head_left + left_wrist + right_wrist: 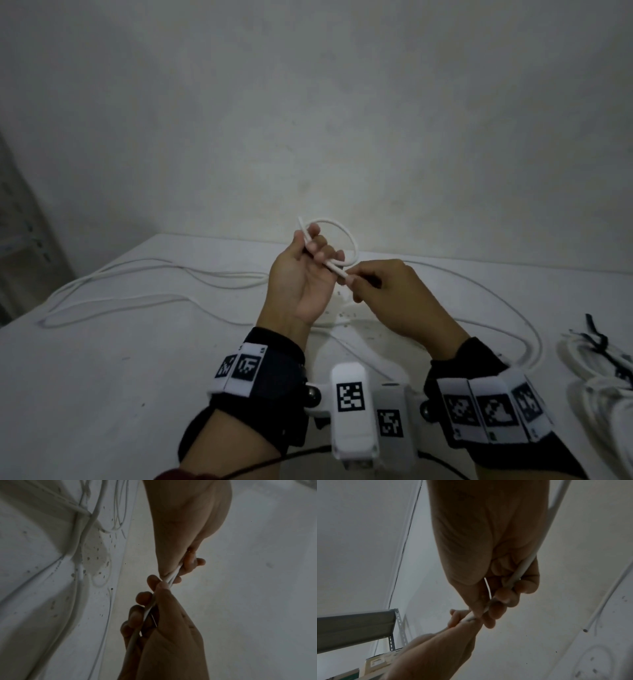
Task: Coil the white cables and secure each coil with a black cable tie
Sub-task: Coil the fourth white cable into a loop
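Observation:
A white cable [349, 236] forms one small loop in the air above the white table [102, 377]. My left hand [313, 246] is palm up, its fingers curled over the cable beside the loop, and the cable's free end sticks out past the thumb. My right hand [352, 279] pinches the same cable just right of the left hand. In the left wrist view the cable [147, 609] runs through the fingers [142, 599] of the right hand. The right wrist view shows the right hand [505, 595] curled round the cable [520, 570], with the left hand [462, 616] below it.
The rest of the cable [137, 270] trails in long bends over the table to the left and right. Coiled white cables with black ties [596, 342] lie at the right edge. A metal shelf [354, 626] stands to the left, and a plain wall is behind the table.

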